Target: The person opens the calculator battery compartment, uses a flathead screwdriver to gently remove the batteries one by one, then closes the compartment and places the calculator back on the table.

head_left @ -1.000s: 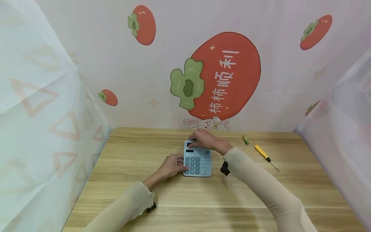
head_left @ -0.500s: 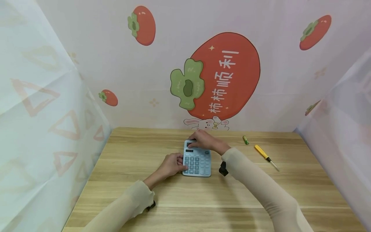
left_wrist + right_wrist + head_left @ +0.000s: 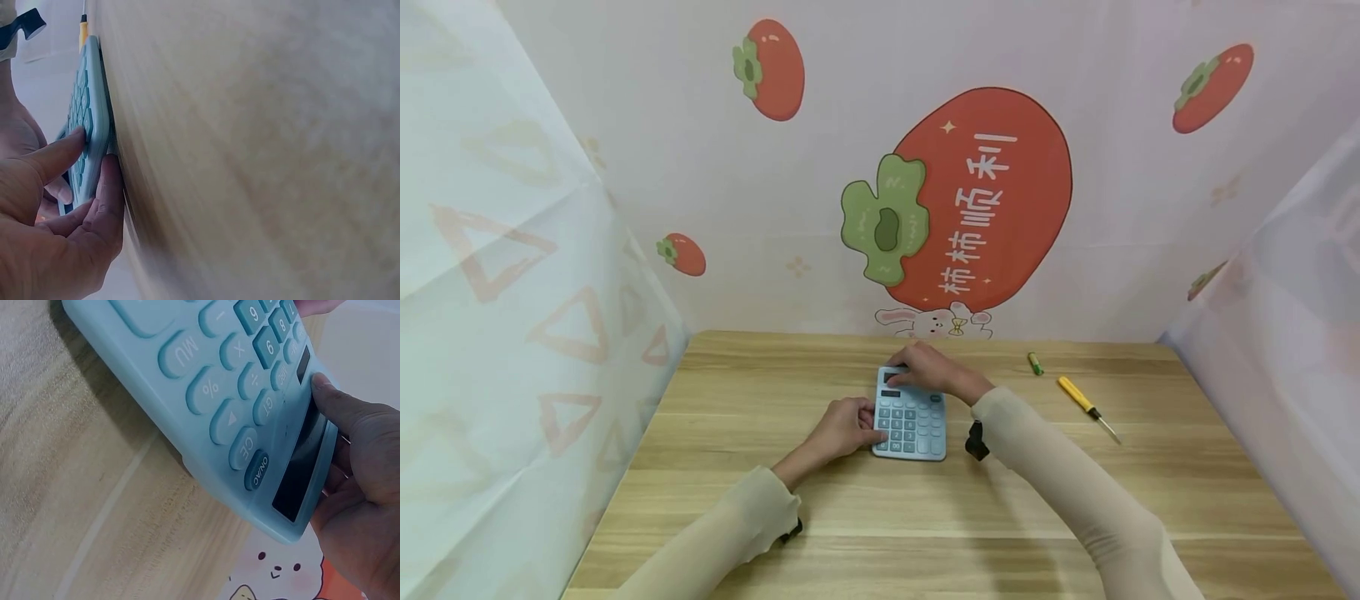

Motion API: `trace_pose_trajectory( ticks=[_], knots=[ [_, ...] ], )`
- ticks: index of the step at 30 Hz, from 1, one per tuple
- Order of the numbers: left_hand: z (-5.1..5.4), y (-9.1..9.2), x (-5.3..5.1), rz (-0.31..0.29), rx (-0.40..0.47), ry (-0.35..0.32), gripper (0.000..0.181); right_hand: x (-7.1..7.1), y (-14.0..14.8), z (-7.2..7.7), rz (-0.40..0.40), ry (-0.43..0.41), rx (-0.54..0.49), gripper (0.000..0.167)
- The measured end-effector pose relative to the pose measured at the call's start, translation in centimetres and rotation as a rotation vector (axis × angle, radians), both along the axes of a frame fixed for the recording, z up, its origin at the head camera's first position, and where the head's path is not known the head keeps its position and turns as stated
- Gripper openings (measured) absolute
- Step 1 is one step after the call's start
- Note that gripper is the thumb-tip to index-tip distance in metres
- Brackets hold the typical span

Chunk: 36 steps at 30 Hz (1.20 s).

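Observation:
A light blue calculator (image 3: 909,428) with grey-blue keys lies at the middle of the table, face up. My left hand (image 3: 841,428) grips its lower left edge; the left wrist view shows the thumb on the keys and the fingers at the side and underside of the calculator (image 3: 94,106). At the top end, my right hand (image 3: 925,367) holds the calculator (image 3: 206,400), thumb on the face by the dark display, other fingers curled behind the top edge. In the right wrist view the right hand (image 3: 365,456) partly hides that edge. What lies beneath the calculator is hidden.
A green battery (image 3: 1035,363) lies near the table's back edge, right of the calculator. Beside it is a screwdriver (image 3: 1088,407) with a yellow handle, its shaft pointing to the front right. A printed cloth wall (image 3: 805,200) stands behind the wooden table (image 3: 737,367).
Both hands keep their hold on the calculator, which has barely shifted. The right forearm has moved slightly left. The head view has tilted a little.

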State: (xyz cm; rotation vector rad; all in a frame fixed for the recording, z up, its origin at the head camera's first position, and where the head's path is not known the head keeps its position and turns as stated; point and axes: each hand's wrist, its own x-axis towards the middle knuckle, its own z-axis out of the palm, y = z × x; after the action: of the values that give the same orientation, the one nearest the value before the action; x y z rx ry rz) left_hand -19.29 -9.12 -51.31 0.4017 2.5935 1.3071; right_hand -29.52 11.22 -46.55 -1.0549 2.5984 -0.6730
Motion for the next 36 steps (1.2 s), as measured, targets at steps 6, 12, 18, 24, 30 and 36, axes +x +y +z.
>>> trace_pose_trajectory(
  ticks=[6,12,18,24,30,36],
  knots=[
    [0.1,0.1,0.1,-0.006,-0.022,0.015,0.034,0.3,0.2,-0.5,-0.009,-0.001,0.019,0.029],
    [0.4,0.0,0.3,-0.01,-0.035,0.014,0.036,0.7,0.2,-0.8,-0.038,-0.021,0.024,0.029],
    [0.4,-0.1,0.4,-0.016,-0.057,0.026,0.037,0.9,0.1,-1.1,-0.032,-0.012,0.008,0.028],
    [0.6,-0.2,0.4,-0.025,-0.068,0.03,0.038,1.0,0.3,-1.2,-0.041,-0.012,0.005,0.028],
    [1.2,-0.8,0.4,-0.015,-0.106,0.075,0.032,1.4,0.9,-1.4,-0.064,0.005,0.015,0.033],
    [2.0,-1.7,0.2,0.038,-0.258,0.089,0.048,1.7,2.4,-1.3,-0.095,0.069,0.045,0.043]
  ],
)
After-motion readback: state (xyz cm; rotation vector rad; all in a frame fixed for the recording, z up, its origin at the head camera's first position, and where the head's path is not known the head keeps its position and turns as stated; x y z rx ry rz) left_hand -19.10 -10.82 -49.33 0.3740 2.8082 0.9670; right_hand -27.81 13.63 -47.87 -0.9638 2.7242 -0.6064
